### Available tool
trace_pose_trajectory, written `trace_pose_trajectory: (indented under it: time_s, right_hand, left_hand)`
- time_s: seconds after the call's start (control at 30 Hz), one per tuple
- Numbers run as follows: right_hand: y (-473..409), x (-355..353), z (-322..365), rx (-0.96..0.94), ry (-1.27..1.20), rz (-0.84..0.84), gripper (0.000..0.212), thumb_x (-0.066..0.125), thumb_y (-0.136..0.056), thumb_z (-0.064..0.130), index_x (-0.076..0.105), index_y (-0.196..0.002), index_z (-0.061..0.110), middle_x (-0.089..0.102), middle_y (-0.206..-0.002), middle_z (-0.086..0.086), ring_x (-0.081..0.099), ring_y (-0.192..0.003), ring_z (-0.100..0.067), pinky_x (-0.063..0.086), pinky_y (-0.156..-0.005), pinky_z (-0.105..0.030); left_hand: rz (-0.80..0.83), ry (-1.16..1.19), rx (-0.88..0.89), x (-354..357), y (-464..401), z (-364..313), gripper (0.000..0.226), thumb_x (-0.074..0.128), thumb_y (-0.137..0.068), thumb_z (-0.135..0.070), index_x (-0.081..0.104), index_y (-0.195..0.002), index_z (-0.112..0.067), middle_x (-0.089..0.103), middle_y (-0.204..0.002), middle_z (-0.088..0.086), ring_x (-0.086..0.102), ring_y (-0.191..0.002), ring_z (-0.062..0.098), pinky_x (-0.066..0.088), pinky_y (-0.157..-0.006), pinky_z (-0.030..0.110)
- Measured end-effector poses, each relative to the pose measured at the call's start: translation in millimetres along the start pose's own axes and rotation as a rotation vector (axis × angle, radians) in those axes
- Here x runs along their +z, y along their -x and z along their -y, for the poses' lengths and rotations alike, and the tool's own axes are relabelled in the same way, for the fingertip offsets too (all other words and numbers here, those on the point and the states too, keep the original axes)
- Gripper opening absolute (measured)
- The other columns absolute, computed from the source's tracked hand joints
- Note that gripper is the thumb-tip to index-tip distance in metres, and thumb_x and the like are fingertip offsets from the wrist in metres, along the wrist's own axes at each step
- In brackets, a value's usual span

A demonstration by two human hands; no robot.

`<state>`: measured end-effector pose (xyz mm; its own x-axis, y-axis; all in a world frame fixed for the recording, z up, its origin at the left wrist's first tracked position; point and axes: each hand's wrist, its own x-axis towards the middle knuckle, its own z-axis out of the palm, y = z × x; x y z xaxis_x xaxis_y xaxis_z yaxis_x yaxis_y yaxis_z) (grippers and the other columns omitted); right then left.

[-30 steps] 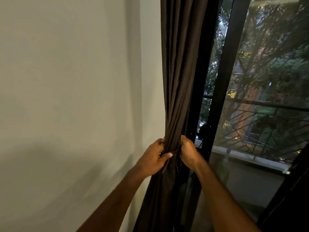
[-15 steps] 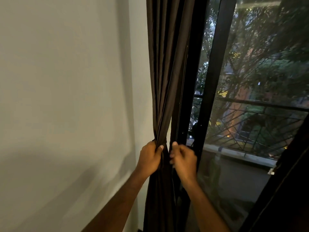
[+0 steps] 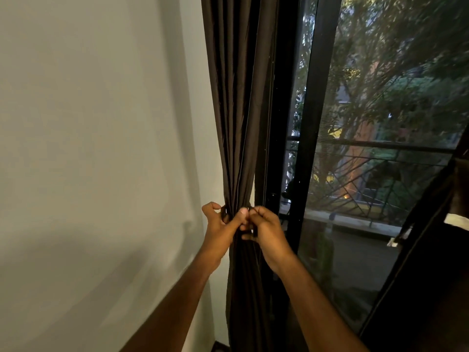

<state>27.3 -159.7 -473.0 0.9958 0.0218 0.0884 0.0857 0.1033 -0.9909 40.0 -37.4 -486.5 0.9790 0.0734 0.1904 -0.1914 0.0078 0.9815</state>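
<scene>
A dark brown curtain point(image 3: 236, 102) hangs gathered into a narrow bundle between the pale wall and the black window frame. My left hand point(image 3: 220, 229) grips the bundle from the left at its narrowest point, thumb across the front. My right hand point(image 3: 266, 231) meets it from the right, fingers curled and pinching a thin dark tie-back band point(image 3: 250, 208) at the bundle. The two hands touch each other. Below them the curtain falls loose toward the floor.
A plain pale wall point(image 3: 96, 148) fills the left. A black window frame point(image 3: 308, 123) stands right of the curtain, with glass, a balcony railing point(image 3: 375, 174) and trees beyond. A second dark curtain point(image 3: 431, 262) hangs at the right edge.
My right hand has moved in from beside the bundle until it touches my left hand, and it now pinches the band. My left hand keeps its grip on the curtain.
</scene>
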Motion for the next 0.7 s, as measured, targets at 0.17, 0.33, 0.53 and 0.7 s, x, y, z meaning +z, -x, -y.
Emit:
trace_pose_trajectory:
  time_s: [0.17,0.33,0.53,0.7]
  right_hand:
    - [6.6,2.6,11.7,0.057,-0.095,0.02,0.031,0.043,-0.108,0.026,0.061,-0.088,0.01,0.065,-0.075,-0.007,0.064,-0.066,-0.018,0.052,-0.063,-0.032]
    - [24.8,3.9,9.3,0.138,-0.163,0.108,0.032,0.04,-0.108,0.034,0.057,-0.094,0.011,0.064,-0.073,-0.01,0.061,-0.055,-0.023,0.047,-0.048,-0.03]
    - [32.5,14.4,0.6,0.078,-0.247,0.2,0.031,0.042,-0.108,0.024,0.067,-0.097,0.008,0.075,-0.103,-0.011,0.072,-0.105,-0.025,0.054,-0.099,-0.044]
    - [41.4,22.6,-5.1,0.086,-0.247,0.241,0.031,0.044,-0.107,0.028,0.068,-0.095,0.014,0.073,-0.098,-0.005,0.07,-0.1,-0.017,0.056,-0.096,-0.041]
  left_hand:
    - [-0.155,-0.028,-0.157,1.6,-1.8,-10.0,0.036,0.04,-0.095,-0.033,0.058,-0.112,-0.007,0.067,-0.085,0.013,0.059,-0.059,0.015,0.044,-0.043,0.026]
    - [-0.253,-0.136,-0.037,-5.1,23.7,-14.8,0.013,0.046,-0.105,-0.015,0.054,-0.114,-0.018,0.068,-0.087,0.007,0.067,-0.071,0.017,0.056,-0.058,0.029]
    - [-0.31,-0.253,0.065,-26.2,34.6,-10.2,0.016,0.066,-0.096,-0.027,0.07,-0.089,-0.013,0.076,-0.075,0.002,0.074,-0.072,0.017,0.061,-0.076,0.046]
    - [-0.394,-0.54,0.22,-24.6,56.7,-10.2,0.016,0.066,-0.095,-0.016,0.079,-0.086,-0.017,0.07,-0.081,-0.01,0.065,-0.087,0.002,0.051,-0.08,0.026]
